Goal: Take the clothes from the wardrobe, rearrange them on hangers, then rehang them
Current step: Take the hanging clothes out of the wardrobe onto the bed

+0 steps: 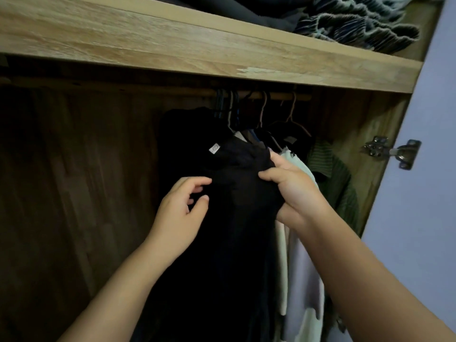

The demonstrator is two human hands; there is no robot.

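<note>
I look into the open wardrobe [74, 193], where the light is weak. The black garment [234, 206] hangs at the front of a small group of clothes on the rail [283, 96], under the wooden shelf [172, 45]. My right hand [293, 191] holds this garment near its top: the thumb and the fingers are curled into the dark cloth and bunch it, so this grip is pinching the fabric. My left hand [180, 213] is at the left edge of the same garment, with the fingers loosely bent and apart from each other; the fingertips are at the cloth, but I cannot tell if they really hold it, and I see nothing closed between them. A small white label [214, 148] shows on the black cloth near the collar. Just behind the black garment, to the right, hang a pale garment [303, 280] and a green striped one [338, 183]. Several hangers [291, 114] hook over the rail above them. On the shelf lie folded dark clothes [357, 23]. A metal hinge [392, 151] sits on the right wall of the wardrobe.
</note>
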